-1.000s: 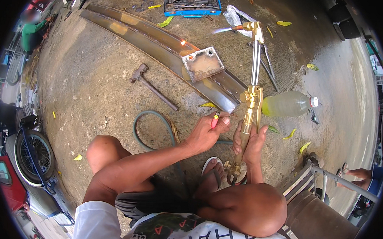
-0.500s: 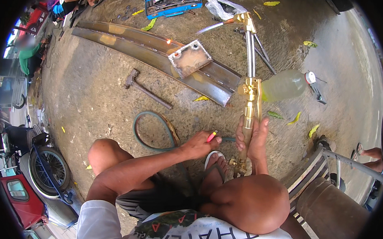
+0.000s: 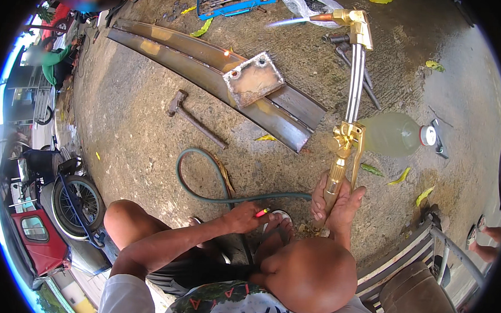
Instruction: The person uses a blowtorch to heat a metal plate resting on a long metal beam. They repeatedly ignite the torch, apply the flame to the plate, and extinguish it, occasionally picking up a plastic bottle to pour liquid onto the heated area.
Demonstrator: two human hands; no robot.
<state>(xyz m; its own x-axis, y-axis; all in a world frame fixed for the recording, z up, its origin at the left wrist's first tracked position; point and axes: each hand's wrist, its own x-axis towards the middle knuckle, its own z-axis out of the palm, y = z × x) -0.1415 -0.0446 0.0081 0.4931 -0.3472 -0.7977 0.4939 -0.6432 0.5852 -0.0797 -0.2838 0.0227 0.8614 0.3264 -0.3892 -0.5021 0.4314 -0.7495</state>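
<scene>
A brass and silver cutting torch (image 3: pixel 355 85) stands nearly upright in my right hand (image 3: pixel 340 208), whose fingers are wrapped round its handle. A blue-white flame (image 3: pixel 290 22) points left from its copper tip. My left hand (image 3: pixel 242 217) is closed on what looks like a small pink lighter (image 3: pixel 263 212) with a yellowish end, low in front of my feet. Beyond my hands, two long steel channels (image 3: pixel 209 76) lie on the ground side by side. Across them rests a rough-edged rectangular steel plate (image 3: pixel 255 81), with a small orange glow (image 3: pixel 226 53) near its upper left.
A hammer (image 3: pixel 193 117) and a looped green hose (image 3: pixel 204 198) lie on the concrete. Right of the torch is a plastic bottle (image 3: pixel 394 134) of yellowish liquid. A blue toolbox (image 3: pixel 237 9) lies farther off. A slatted metal bench (image 3: pixel 394 269) is at my right, a motorcycle (image 3: pixel 78 205) at far left.
My view has shifted. My right hand has moved the lit torch to the right and slightly farther from my left hand. My left hand has drawn lower, toward me, still holding the lighter.
</scene>
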